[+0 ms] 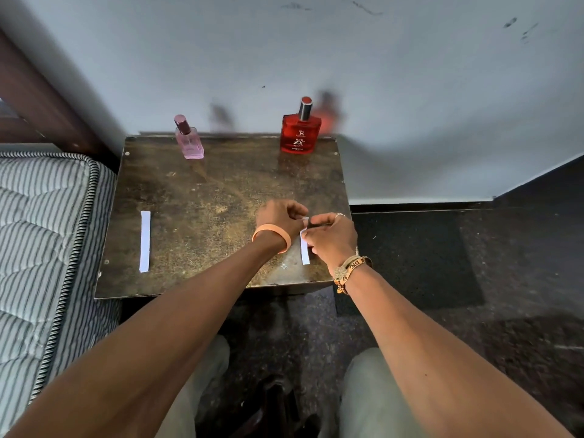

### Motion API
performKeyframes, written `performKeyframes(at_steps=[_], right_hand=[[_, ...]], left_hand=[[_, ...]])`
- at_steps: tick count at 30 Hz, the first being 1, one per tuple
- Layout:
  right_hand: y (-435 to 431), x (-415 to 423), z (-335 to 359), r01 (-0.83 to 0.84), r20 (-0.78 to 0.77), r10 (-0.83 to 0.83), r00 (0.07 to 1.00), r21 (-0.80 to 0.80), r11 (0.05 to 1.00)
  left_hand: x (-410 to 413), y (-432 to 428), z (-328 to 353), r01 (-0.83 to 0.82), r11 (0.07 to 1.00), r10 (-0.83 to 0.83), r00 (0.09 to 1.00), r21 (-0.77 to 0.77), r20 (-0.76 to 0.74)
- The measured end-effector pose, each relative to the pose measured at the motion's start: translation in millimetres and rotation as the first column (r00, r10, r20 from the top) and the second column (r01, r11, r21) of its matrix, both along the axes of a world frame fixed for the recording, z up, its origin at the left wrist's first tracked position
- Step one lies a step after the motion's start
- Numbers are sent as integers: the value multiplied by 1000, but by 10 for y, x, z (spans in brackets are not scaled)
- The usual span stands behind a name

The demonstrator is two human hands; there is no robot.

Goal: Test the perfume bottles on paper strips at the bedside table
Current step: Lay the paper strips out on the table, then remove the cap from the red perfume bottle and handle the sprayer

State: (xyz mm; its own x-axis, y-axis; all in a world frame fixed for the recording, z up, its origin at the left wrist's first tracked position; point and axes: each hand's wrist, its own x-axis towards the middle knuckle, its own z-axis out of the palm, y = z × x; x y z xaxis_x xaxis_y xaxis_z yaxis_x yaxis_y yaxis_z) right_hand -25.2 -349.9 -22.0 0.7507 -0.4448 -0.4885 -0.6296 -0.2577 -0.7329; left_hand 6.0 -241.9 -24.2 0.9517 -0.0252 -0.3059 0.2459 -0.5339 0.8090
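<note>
A pink perfume bottle stands capped at the back left of the brown bedside table. A red perfume bottle stands capped at the back right. One white paper strip lies flat near the table's left front. A second white paper strip lies at the right front, and both hands meet over its far end. My left hand and my right hand pinch that strip between fingertips; its near end shows below my right hand.
A striped mattress borders the table on the left, with a dark wooden bed frame behind it. A pale wall rises right behind the bottles. Dark speckled floor lies to the right and in front.
</note>
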Motion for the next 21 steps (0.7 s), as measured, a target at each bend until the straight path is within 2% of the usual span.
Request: performKeyframes(at_steps=[4,7,14,18,21], right_hand=[[31,16,8,-20,22,21,1000,-65,998],[22,7,5,-27,27,28,999,-54,998],[-117,-130,128,-8,47,13,999,-103,995],[-96,-100,245,40,162,-11,987,-179,983],[3,93,360,-12,275,80,958,-241,970]], left_hand=[[8,-14,-3,25,998,-29,998,65,56],[0,-15,-14,20,997,-25,997,71,70],[-101,154,80,-68,995,59,992,75,111],[-34,377,197,-123,986,102,980,112,172],[183,472,341,-149,980,116,966,132,230]])
